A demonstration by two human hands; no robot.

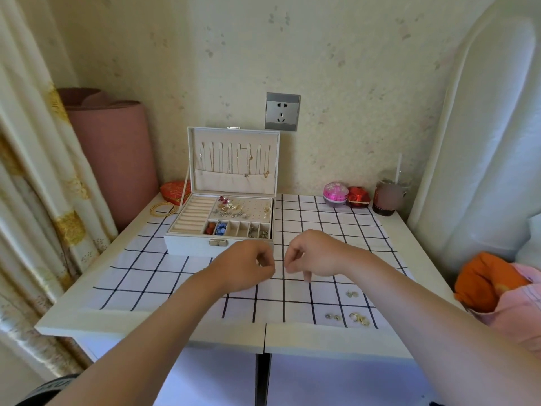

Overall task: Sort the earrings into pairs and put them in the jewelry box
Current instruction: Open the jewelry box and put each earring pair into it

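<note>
**Two curled hands over a checked cloth, earrings near and far**

The jewelry box (202, 244) is pale, leather-like and rectangular, with a small metal clasp at its front. Its padded lid stands upright, with thin chains hanging inside. The tray holds soft ring rolls, a perforated earring panel dotted with studs, and narrow compartments.

A white cloth (146, 276) ruled with dark grid lines covers a white table (123, 328) set against a speckled cream wall with a grey socket (282, 111). A pink rolled mat (117, 159) stands in the corner beside patterned curtains.

The left hand (244, 266) and right hand (314, 254) hover close together just in front of the box, fingers curled inward, fingertips pinched. Whether either pinch holds anything is too small to tell.

Three loose pairs lie nearer the person than the right hand and to its right: silvery earrings (352, 294), small stud earrings (332, 317) and gold hoop earrings (359, 318), all well apart from both hands.
</note>
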